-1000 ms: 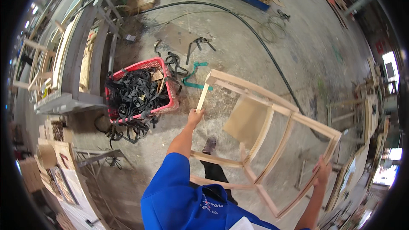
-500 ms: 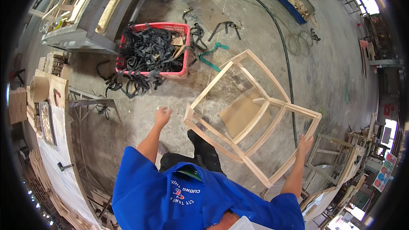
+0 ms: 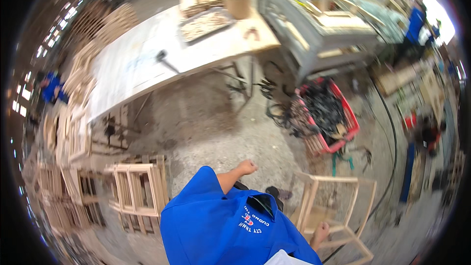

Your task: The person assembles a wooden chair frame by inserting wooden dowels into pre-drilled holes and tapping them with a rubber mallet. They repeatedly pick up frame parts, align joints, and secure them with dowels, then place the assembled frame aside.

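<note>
A light wooden chair frame (image 3: pixel 336 179) leans at the lower right beside my body. My right hand (image 3: pixel 321 231) is closed round one of its rails, low in the picture; part of the grip is hidden and slightly blurred. My left hand (image 3: pixel 247 167) hangs in front of me over the concrete floor, touching nothing. Its fingers look curled together with nothing visible in them.
Ahead stands a long white-topped table (image 3: pixel 128 71) with a black-headed tool (image 3: pixel 163 57) and a tray of small wooden pieces (image 3: pixel 206 25). A red crate (image 3: pixel 352 125) of black straps sits right. Wooden frames (image 3: pixel 137 168) stand left. A hose (image 3: pixel 391 118) crosses the floor.
My view has swung left, bringing the white table and the stacked frames into sight. The chair frame now shows lower right, with my right hand still at it. My left hand's fingers have drawn together.
</note>
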A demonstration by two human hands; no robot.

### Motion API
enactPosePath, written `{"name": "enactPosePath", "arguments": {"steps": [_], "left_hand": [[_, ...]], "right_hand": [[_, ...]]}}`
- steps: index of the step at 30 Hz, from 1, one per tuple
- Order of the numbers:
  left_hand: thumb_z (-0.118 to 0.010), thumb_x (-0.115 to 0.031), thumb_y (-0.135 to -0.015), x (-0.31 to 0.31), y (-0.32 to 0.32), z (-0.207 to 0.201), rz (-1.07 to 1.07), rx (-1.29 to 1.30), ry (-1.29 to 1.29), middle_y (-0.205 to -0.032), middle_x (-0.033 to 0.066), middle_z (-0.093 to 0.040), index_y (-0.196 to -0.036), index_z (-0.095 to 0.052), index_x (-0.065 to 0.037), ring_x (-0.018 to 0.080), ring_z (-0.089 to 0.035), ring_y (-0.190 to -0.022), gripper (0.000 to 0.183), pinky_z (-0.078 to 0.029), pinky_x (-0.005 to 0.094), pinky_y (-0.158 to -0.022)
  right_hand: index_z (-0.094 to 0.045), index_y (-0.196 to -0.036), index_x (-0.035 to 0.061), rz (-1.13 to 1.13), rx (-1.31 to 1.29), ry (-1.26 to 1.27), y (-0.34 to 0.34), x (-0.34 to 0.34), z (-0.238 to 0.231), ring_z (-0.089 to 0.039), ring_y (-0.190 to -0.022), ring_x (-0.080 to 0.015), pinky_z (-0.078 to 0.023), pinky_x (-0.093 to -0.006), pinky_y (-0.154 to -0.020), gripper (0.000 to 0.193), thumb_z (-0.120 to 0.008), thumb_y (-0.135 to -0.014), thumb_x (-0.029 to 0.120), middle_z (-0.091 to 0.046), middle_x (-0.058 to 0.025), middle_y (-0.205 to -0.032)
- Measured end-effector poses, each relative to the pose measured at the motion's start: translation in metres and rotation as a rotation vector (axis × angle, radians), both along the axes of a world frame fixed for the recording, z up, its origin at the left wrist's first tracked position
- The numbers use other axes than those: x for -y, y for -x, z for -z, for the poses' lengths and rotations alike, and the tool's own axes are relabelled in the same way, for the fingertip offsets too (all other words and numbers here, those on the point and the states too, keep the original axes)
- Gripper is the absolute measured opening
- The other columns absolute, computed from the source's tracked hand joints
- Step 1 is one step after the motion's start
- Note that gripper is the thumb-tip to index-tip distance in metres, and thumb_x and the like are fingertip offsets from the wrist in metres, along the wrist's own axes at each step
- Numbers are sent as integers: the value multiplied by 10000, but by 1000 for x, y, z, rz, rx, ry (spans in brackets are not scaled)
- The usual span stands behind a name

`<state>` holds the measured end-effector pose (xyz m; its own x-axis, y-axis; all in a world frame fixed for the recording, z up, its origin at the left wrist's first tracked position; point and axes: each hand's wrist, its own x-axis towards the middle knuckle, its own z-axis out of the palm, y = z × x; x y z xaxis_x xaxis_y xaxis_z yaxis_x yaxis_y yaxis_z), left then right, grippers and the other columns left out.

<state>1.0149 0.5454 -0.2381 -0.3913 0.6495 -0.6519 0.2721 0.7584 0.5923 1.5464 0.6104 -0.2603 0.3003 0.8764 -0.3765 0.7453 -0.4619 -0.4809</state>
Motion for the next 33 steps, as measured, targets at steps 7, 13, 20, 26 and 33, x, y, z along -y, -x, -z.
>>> {"name": "enactPosePath", "arguments": {"steps": [7, 13, 20, 26, 33], "left_hand": [[-706, -510, -862, 195, 122, -40, -364, -237, -50, -1140, 220, -749, -1090, -778, -68, 381, -707, -1097, 503, -551, 456, -957], [-680, -446, -883, 368, 192, -47, -1092, -404, 146, -1176, 247, -727, -1134, -751, -27, 405, -689, -1135, 494, -543, 487, -961], [-596, -374, -910, 438, 202, -29, -902, -402, 317, -982, 265, -744, -901, -766, -7, 437, -715, -992, 404, -569, 532, -856], [-647, -375, -901, 435, 269, -11, -426, -301, 151, -1005, 230, -746, -1065, -773, -117, 415, -729, -936, 331, -577, 512, -823], [-673, -361, -899, 484, 456, -45, -1252, -200, 14, -945, 176, -766, -996, -759, -43, 328, -733, -909, 344, -553, 458, -799]], "right_hand": [[-629, -1313, 47, -829, -488, 419, 349, 9, 23, -706, -841, -201, -583, -357, -656, 366, -667, -1000, 232, -707, -94, -1008], [-662, -1190, 80, -846, -428, 636, 499, 15, 4, -708, -798, -241, -574, -383, -650, 248, -647, -1007, 247, -707, -91, -963], [-644, -1075, 67, -819, -166, 772, 616, 29, 39, -656, -681, -254, -534, -440, -575, 145, -615, -981, 174, -651, -107, -861], [-630, -992, 66, -891, -196, 855, 770, 55, 75, -630, -645, -270, -518, -435, -537, 111, -603, -976, 172, -637, -113, -831], [-644, -1047, 85, -1038, -383, 785, 993, 99, 49, -645, -652, -217, -535, -387, -543, 141, -592, -1006, 209, -647, -72, -809]]}}
